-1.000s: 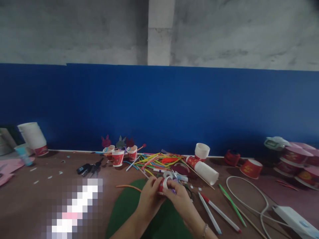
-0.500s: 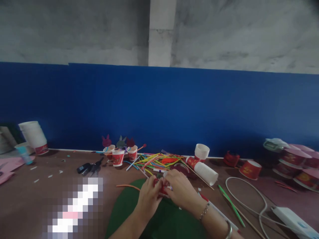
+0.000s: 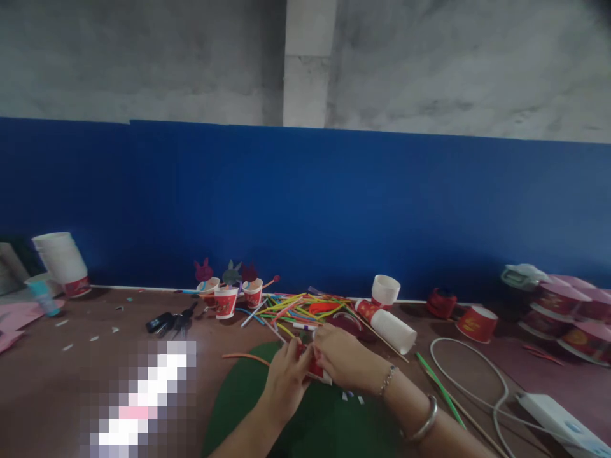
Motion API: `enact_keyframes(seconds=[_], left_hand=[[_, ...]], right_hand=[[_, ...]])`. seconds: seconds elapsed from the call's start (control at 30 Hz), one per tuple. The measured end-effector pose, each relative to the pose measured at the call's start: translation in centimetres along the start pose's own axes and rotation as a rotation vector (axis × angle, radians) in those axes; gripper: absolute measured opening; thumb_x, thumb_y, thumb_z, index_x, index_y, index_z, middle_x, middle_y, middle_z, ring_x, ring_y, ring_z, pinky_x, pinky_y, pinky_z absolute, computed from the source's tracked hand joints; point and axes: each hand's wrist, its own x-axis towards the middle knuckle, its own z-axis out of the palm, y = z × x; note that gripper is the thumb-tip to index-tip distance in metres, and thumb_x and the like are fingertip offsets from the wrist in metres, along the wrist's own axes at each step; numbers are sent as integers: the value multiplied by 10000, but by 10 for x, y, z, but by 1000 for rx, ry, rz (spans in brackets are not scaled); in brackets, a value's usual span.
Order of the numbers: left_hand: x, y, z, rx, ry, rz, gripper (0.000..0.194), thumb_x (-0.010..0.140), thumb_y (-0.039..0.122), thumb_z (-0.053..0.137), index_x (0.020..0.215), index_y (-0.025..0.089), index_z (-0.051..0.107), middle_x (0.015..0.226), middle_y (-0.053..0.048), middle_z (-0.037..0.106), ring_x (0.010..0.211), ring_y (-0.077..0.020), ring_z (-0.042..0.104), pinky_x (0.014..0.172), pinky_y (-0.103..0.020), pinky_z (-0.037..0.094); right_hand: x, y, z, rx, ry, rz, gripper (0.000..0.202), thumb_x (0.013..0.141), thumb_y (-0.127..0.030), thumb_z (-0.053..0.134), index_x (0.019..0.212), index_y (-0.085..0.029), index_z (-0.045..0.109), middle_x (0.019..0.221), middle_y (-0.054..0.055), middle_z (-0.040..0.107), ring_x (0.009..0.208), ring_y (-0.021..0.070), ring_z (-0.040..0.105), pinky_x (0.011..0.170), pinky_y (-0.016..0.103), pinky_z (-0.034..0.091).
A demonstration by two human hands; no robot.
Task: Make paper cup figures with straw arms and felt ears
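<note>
A small red and white paper cup (image 3: 319, 370) is between my hands over the dark green mat (image 3: 348, 426). My left hand (image 3: 287, 375) has its fingers wrapped round the cup's left side. My right hand (image 3: 341, 356) is closed at the cup's upper right, fingers bent down; whether it pinches something small there is hidden. Small pale scraps (image 3: 352, 395) lie on the mat, right of the cup. Just behind my hands is a pile of coloured pipe cleaners (image 3: 296, 308).
Three decorated cups (image 3: 226, 303) stand behind to the left, near keys (image 3: 179, 321). Stacked cups (image 3: 389, 327) lie right of the pile. Farther right are a white cable (image 3: 470, 342), a power strip (image 3: 563, 423) and red bowls (image 3: 477, 324). A blue panel (image 3: 305, 210) rises behind.
My right hand has shifted slightly and its forearm has swung, with the bangle now nearer. More of the cup's lower right shows. More pale scraps are visible on the mat.
</note>
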Motion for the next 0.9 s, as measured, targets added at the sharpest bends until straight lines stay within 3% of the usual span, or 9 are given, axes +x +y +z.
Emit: enact_keyframes(seconds=[0.13,0.33,0.5,0.73,0.9], left_hand=[[1,-2,-2,-9,-1,5,678,625,16,664,1214,276,452,1153,-77,502,978,-266,540,809,-395,490],[0,-6,0,-6,27,-16,703,634,25,662,1246,280,425,1165,-80,490,982,-269,541,823,-405,482],[-1,-4,1,-3,13,-21,697,635,27,670,1238,289,438,1135,-68,501,962,-257,549,804,-388,489],[-1,-3,0,12,-8,-17,650,652,63,694,1214,283,453,1143,-63,501,996,-247,540,832,-369,483],[-1,-3,0,5,-16,-8,631,656,71,697,1208,262,457,1141,-74,503,995,-249,542,836,-378,482]], right_hand=[[3,13,0,138,54,-50,151,772,-149,523,843,-144,656,901,96,664,870,211,583,782,284,419],[4,24,-9,333,177,63,205,795,-137,480,794,-199,676,823,19,668,781,159,592,754,258,426],[-3,14,1,144,153,-25,176,768,-123,491,786,-174,659,864,58,645,876,192,571,788,276,416],[1,2,-2,-141,-27,-73,226,836,-160,422,866,-112,640,887,127,647,820,232,599,713,315,441],[0,3,1,-249,-48,-123,186,790,-140,492,911,-110,631,912,124,636,822,238,599,699,315,445]])
